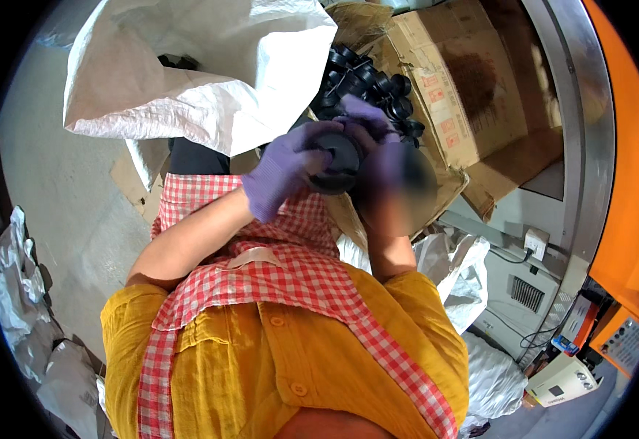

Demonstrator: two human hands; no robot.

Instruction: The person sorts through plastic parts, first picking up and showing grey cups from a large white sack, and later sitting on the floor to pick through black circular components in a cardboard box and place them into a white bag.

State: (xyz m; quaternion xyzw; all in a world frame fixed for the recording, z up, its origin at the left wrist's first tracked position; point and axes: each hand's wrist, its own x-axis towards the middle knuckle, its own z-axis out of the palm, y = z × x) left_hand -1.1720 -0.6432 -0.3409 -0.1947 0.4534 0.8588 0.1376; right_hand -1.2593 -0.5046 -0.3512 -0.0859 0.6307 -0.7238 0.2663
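My left hand (284,172), in a purple knit glove, grips a black round plastic part (343,170) that looks like a hollow cap or wheel, its thumb pressed to the near face. Gloved in purple as well, my right hand (379,150) closes in at the far right side of the same part, fingers curled against it. A blurred patch covers that wrist and some of the palm. Just beyond the hands, many similar black parts (367,77) lie heaped in an open cardboard box (436,95).
A large white woven sack (261,80) gapes open at the far left, with something dark inside. Metal framing (579,146) and an orange panel (626,168) stand at the right. White plastic bags (465,285) lie near my right elbow; others (23,293) sit at the left edge.
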